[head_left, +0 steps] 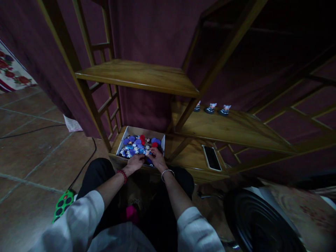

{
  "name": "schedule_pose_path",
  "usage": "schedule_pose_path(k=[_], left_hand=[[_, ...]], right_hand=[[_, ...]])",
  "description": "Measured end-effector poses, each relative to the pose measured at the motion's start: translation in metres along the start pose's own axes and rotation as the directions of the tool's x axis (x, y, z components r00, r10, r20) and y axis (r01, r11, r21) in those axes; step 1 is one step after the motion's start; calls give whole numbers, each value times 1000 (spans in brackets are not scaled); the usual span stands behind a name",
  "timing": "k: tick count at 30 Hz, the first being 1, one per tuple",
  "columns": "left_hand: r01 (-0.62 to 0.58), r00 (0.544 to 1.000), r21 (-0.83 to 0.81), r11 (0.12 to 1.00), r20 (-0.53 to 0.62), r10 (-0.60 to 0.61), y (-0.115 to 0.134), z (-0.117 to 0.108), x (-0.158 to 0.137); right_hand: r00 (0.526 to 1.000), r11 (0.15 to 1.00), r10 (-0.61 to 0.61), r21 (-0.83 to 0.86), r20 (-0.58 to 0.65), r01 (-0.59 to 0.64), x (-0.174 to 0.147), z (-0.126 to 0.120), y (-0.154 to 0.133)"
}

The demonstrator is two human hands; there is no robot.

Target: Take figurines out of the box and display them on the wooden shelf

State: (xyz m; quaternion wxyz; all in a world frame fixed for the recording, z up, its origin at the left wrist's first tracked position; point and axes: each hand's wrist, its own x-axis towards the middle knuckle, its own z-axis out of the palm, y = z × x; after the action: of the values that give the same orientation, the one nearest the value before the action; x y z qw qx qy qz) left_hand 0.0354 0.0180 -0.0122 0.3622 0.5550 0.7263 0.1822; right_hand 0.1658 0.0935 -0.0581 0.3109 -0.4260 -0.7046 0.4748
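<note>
Pale sleeves point(195, 227) lead to left hand point(135, 161) and right hand point(157, 159), whose grips I cannot tell, at a box point(133, 131) of crowded figurines point(135, 149), where tugging one could dislodge others.

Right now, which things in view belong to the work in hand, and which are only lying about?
Seemingly in the work:
open box
small figures inside it
left hand and right hand, both at the figures
three figures on the shelf, perhaps

Seemingly just lying about:
dark-screened device with a white edge
green power strip
</note>
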Motion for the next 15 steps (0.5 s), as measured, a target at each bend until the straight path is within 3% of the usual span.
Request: schedule_pose_path(k=[7, 15], left_hand=[[58, 998, -50, 997, -35, -60, 0, 3, 4], [5, 999, -131, 991, -52, -12, -8, 9, 13]], right_hand=[[999, 998, 5, 67, -35, -3, 1, 0, 0], [998, 1000, 25, -1, -64, -25, 0, 0, -1]])
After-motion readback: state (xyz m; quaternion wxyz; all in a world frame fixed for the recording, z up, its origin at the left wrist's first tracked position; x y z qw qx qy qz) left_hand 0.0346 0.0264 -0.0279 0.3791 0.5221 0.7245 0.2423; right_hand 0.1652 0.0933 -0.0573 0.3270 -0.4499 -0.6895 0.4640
